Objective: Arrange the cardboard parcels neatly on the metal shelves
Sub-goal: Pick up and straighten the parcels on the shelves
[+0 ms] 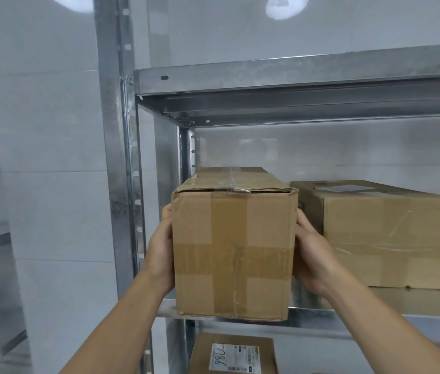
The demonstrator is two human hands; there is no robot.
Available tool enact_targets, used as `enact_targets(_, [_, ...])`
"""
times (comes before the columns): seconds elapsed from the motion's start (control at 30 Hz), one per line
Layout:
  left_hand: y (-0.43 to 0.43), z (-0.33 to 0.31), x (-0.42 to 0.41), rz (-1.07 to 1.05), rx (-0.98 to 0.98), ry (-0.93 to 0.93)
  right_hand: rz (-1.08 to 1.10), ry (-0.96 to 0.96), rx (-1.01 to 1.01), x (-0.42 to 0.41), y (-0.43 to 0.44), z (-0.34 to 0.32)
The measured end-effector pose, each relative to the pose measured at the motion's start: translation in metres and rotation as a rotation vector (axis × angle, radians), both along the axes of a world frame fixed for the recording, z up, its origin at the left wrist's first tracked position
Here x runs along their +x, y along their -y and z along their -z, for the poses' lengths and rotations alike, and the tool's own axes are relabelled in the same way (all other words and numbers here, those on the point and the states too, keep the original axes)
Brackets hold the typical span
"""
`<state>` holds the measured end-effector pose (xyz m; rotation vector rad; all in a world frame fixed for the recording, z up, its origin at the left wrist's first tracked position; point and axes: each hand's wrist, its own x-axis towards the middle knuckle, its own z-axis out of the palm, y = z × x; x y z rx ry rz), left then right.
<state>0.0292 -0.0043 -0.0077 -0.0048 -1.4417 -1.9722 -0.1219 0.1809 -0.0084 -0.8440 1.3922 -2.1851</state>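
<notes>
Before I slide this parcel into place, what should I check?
1. Grip: left hand and right hand press opposite sides of the taped parcel: ok.
2. Headroom under the upper shelf: ok.
3. Parcel fully on the shelf: its front looks to overhang the edge, not ok.
4. Room beside the neighbouring parcel: narrow, and the right hand sits in it, not ok.
5. Depth behind the parcel: cannot tell.
</notes>
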Motion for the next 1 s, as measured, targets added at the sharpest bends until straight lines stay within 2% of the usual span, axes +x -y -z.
enact_targets(0.27, [-0.002, -0.007, 0.005, -0.057, -0.111, 0.036, 0.013, 0.096, 0.207, -0.008, -0.005, -0.022])
enact_targets(0.37, [-0.001, -0.014, 0.005, -0.085, -0.244, 0.065, 0.0, 0.121, 0.183, -0.001, -0.01, -0.036])
enact_targets(0.5, [0.004, -0.021, 0.009, -0.074, -0.316, 0.152, -0.035, 0.19, 0.109, 0.003, -0.013, -0.036])
enact_targets(0.67, [0.008, -0.028, 0.012, -0.06, -0.213, 0.164, -0.01, 0.262, 0.035, 0.004, -0.009, -0.022])
enact_targets(0.83, [0.006, -0.024, 0.015, -0.158, -0.063, 0.152, -0.015, 0.305, -0.06, 0.004, -0.007, -0.011])
enact_targets(1.0, [0.008, -0.018, 0.02, -0.199, 0.1, 0.309, -0.032, 0.369, -0.108, 0.003, -0.004, -0.002])
